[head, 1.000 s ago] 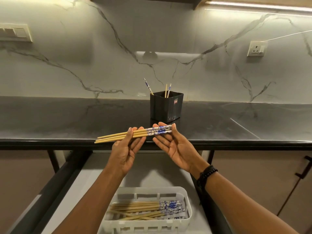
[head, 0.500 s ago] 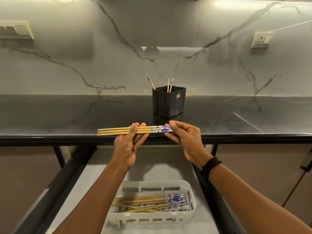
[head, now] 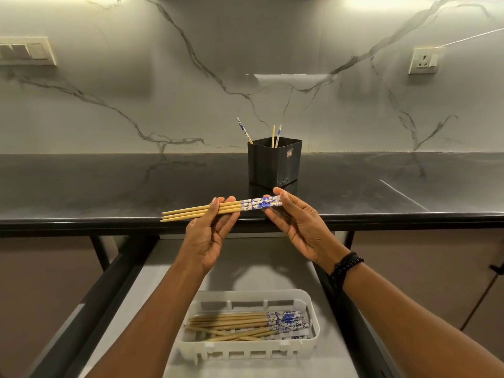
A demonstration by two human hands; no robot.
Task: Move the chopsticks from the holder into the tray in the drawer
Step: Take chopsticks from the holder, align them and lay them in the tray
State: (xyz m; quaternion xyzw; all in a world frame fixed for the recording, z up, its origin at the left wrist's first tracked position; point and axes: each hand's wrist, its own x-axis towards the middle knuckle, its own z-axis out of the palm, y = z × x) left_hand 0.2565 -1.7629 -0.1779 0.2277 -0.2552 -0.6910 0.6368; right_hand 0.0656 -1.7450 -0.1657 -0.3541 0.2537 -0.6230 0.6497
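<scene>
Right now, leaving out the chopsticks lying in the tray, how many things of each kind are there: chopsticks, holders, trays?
Holder: 1
Tray: 1
Held chopsticks: 3
Standing chopsticks: 3
Total: 8

Finding: no word, brand or number here can be read.

Item one: a small reddish rectangular sticker (head: 289,153) sits high on the right-hand face of the square black plastic holder (head: 268,166) on the dark stone bench (head: 109,186). Its print is too small to make out.

Item two: the bamboo chopsticks (head: 218,210) pinched between my left grip (head: 210,233) and right grip (head: 297,225) carry blue-on-white decoration at their thick ends. I cannot tell whether any of it is lettering.

Item three: the same blue pattern shows on the loose chopsticks (head: 245,321) in the white slotted plastic tray (head: 245,347), equally unreadable.
</scene>
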